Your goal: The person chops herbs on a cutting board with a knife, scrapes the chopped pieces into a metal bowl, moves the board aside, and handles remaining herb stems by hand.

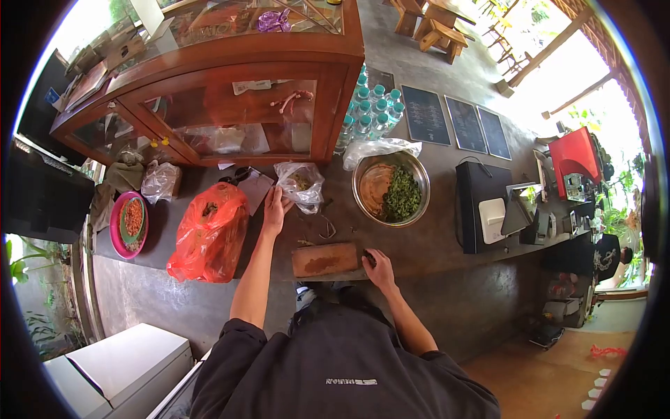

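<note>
My left hand (276,207) is at the left edge of a clear plastic bag (301,186), its fingers closed on the plastic. Something brownish-green lies inside that bag. My right hand (380,269) rests by the counter's front edge, just right of a brown wooden board (324,260). Its fingers are curled round a small dark thing (369,258) that I cannot make out. A wet-looking dark patch marks the board. Beyond my right hand stands a metal bowl (356,197) with chopped green leaves (403,195) and an orange-brown paste (377,185).
Left of my left arm sits a red plastic bag (209,234). A pink basin (116,241) holds chopped orange food. Behind are a wooden glass-front cabinet (244,59) and several water bottles (379,112). A black box (474,202) stands to the right.
</note>
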`<control>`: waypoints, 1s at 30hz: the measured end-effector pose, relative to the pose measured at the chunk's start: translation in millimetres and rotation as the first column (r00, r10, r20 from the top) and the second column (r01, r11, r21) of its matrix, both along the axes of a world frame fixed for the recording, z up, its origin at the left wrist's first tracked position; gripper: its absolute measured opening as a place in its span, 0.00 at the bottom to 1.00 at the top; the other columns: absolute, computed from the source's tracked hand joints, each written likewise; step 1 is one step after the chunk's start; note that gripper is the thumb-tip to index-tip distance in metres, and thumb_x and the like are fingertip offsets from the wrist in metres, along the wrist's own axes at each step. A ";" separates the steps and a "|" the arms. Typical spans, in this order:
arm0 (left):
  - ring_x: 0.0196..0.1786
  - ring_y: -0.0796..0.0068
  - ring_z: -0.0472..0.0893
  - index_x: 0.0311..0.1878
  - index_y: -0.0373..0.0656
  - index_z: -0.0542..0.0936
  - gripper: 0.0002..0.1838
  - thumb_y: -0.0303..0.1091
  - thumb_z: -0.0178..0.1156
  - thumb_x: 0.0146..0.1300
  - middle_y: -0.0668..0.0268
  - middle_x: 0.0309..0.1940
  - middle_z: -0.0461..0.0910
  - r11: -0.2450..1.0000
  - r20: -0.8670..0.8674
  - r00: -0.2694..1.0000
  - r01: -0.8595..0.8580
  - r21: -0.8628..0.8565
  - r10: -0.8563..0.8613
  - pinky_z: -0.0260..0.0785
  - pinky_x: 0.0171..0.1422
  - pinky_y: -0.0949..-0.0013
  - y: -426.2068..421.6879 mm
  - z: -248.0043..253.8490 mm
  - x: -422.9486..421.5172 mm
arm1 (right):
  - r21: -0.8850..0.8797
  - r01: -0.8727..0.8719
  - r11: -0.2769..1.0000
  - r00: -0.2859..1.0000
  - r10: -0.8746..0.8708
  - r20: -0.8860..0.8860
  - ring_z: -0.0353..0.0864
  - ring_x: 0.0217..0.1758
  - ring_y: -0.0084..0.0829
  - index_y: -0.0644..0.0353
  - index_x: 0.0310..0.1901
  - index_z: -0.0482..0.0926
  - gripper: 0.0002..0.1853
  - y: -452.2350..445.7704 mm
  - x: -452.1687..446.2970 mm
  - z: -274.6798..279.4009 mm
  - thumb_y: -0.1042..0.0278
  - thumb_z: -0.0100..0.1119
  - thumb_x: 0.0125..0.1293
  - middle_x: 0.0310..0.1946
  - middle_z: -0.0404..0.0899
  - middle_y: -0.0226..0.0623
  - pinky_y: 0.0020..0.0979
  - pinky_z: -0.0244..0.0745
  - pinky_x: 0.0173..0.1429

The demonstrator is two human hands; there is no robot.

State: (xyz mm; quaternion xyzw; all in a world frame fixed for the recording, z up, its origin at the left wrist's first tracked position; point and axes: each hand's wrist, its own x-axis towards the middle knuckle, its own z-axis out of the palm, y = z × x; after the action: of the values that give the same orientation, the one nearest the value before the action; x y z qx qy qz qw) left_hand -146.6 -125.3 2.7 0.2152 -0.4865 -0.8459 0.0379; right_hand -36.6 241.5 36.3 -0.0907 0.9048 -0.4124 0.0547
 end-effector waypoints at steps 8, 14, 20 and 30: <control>0.66 0.64 0.81 0.68 0.51 0.74 0.20 0.50 0.51 0.83 0.66 0.67 0.79 0.955 -0.194 0.970 0.190 0.229 -0.147 0.73 0.71 0.50 27.6 49.9 -33.0 | 0.075 0.110 0.991 0.990 -0.103 -0.098 0.87 0.47 0.55 0.67 0.55 0.84 0.17 -16.7 -19.2 -20.5 0.65 0.66 0.70 0.47 0.87 0.54 0.44 0.82 0.52; 0.61 0.67 0.84 0.65 0.50 0.75 0.18 0.50 0.51 0.84 0.66 0.60 0.81 0.946 -0.132 0.975 0.205 0.250 -0.177 0.75 0.70 0.52 35.9 26.3 -49.5 | 0.072 -0.109 0.991 0.992 0.114 -0.058 0.86 0.49 0.56 0.65 0.55 0.85 0.17 -42.9 -19.8 2.4 0.64 0.66 0.70 0.48 0.87 0.54 0.47 0.81 0.54; 0.54 0.68 0.86 0.59 0.48 0.76 0.16 0.48 0.51 0.84 0.66 0.56 0.83 0.974 0.015 0.986 0.163 0.156 -0.168 0.81 0.62 0.56 13.5 5.3 -24.9 | -0.011 -0.148 0.989 0.988 0.149 0.043 0.87 0.50 0.55 0.68 0.55 0.84 0.18 -33.1 -9.8 9.1 0.65 0.67 0.69 0.48 0.87 0.52 0.45 0.81 0.53; 0.52 0.63 0.87 0.66 0.49 0.72 0.21 0.50 0.40 0.85 0.67 0.65 0.81 0.933 0.140 0.990 -0.058 0.355 0.008 0.79 0.64 0.43 -29.8 -23.5 -33.9 | -0.015 0.002 1.000 0.998 -0.001 0.064 0.88 0.47 0.52 0.68 0.54 0.84 0.17 -18.2 -4.9 3.8 0.66 0.67 0.69 0.45 0.87 0.53 0.43 0.82 0.52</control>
State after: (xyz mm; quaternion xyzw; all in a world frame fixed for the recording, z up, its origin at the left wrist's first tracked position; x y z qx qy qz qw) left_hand -180.5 -155.1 -20.8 0.2840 -0.3222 -0.9028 -0.0210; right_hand -41.4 223.3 40.1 -0.0772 0.8996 -0.4218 0.0828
